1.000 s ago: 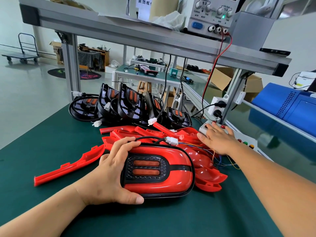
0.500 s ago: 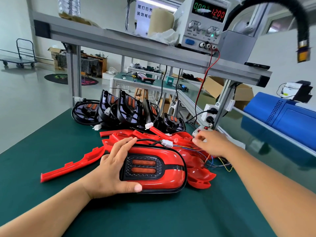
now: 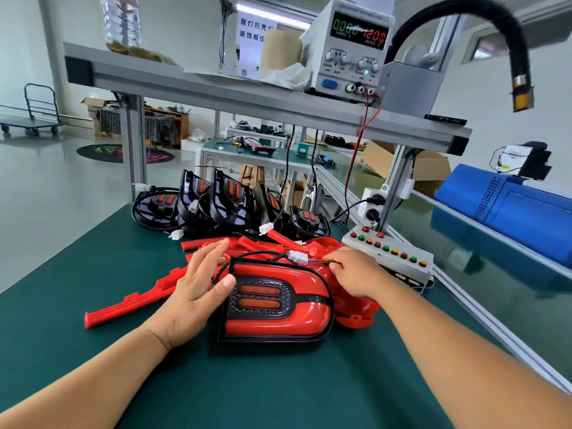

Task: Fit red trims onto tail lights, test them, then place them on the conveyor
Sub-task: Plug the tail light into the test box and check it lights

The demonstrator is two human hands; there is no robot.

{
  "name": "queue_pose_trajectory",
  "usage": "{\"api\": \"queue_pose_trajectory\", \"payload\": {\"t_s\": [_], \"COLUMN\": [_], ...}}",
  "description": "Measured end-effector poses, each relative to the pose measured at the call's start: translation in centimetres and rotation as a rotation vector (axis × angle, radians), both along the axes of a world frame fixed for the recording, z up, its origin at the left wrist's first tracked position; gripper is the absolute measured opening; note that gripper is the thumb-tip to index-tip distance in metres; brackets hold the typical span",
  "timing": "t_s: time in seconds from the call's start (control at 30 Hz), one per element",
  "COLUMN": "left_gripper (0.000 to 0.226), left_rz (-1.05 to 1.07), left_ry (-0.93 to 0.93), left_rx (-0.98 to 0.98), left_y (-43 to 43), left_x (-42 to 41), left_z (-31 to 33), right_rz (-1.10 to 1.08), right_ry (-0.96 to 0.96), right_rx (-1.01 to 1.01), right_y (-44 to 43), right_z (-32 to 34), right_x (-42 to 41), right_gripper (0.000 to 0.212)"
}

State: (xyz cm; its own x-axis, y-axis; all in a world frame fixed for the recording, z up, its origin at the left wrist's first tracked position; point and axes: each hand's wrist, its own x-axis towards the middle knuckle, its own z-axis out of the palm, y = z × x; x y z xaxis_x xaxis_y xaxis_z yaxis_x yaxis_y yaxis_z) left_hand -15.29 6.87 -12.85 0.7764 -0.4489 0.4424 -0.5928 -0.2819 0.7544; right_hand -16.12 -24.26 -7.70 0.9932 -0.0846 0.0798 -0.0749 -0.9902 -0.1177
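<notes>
Flanking tail light (image 3: pixel 278 308): left fingers (image 3: pixel 210 258) spread wide, thumb touching | right fingers (image 3: pixel 337 260) pinching its wires (image 3: pixel 315 260)

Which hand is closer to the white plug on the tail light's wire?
Right. The right hand lies just right of the white plug, fingertips nearly reaching it; the left hand touches the tail light farther left.

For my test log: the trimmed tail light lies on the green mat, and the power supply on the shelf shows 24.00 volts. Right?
Not quite: the head view shows the power supply reading 12.00 volts, not 24.00. The trimmed tail light does lie on the green mat.
</notes>
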Motion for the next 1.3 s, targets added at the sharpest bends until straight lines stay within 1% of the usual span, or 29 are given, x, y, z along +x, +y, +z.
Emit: {"api": "queue_pose_trajectory", "payload": {"t_s": [0.07,0.13,0.23,0.3,0.37,0.43,0.5,0.57,0.63,0.73,0.93,0.97,1.03,1.13,1.2,1.23,1.3], "left_gripper": [0.048,0.037,0.035,0.038,0.039,0.037,0.039,0.044,0.047,0.043,0.029,0.029,0.027,0.023,0.014,0.015,0.028], "left_rz": [0.029,0.053,0.123,0.136,0.097,0.030,-0.039,-0.081,-0.109,-0.147,-0.116,-0.118,-0.120,-0.127,-0.144,-0.156,-0.163], "left_ry": [0.052,0.086,0.081,0.131,0.157,0.094,0.021,0.005,-0.005,-0.044,-0.082,-0.081,-0.087,-0.107,-0.097,-0.087,-0.073], "left_rx": [-0.099,-0.117,-0.011,0.050,0.161,0.376,0.564,0.656,0.701,0.736,0.686,0.692,0.707,0.736,0.742,0.740,0.740], "left_y": [-0.2,-0.6,-1.8,-2.8,-4.1,-5.8,-7.6,-8.9,-9.9,-10.7,-11.4,-11.4,-11.5,-11.5,-11.4,-11.4,-11.3], "left_x": [0.4,1.1,2.5,3.3,4.1,4.9,5.3,5.7,6.0,6.3,6.3,6.3,6.2,6.1,6.2,6.3,6.3], "left_z": [0.7,2.0,4.6,6.5,8.0,9.0,9.4,9.5,9.5,8.9,7.7,7.7,7.8,8.0,8.3,8.5,8.9], "right_rz": [0.009,0.009,0.025,0.056,0.098,0.138,0.170,0.183,0.199,0.240,0.276,0.270,0.260,0.284,0.304,0.312,0.322], "right_ry": [-0.010,-0.013,0.002,0.007,0.014,0.002,-0.046,-0.085,-0.099,-0.091,-0.084,-0.092,-0.118,-0.157,-0.162,-0.167,-0.182], "right_rx": [0.009,0.012,0.002,0.008,0.002,0.027,0.114,0.184,0.207,0.152,0.015,0.006,-0.007,-0.022,-0.008,0.007,0.025], "right_y": [0.3,0.6,1.1,1.3,1.3,1.3,1.2,1.2,1.2,1.0,1.2,1.2,1.1,1.2,1.2,1.1,1.2], "right_z": [0.0,0.1,0.3,0.6,0.8,0.9,0.9,1.1,1.2,1.5,1.7,1.5,1.1,1.0,1.1,1.2,1.3], "right_x": [0.3,0.7,1.6,2.0,2.3,2.5,2.5,2.4,2.1,1.8,1.4,1.4,1.5,1.5,1.4,1.4,1.5], "right_gripper": [0.036,0.035,0.034,0.033,0.029,0.022,0.019,0.017,0.014,0.014,0.043,0.043,0.035,0.040,0.038,0.035,0.034]}}
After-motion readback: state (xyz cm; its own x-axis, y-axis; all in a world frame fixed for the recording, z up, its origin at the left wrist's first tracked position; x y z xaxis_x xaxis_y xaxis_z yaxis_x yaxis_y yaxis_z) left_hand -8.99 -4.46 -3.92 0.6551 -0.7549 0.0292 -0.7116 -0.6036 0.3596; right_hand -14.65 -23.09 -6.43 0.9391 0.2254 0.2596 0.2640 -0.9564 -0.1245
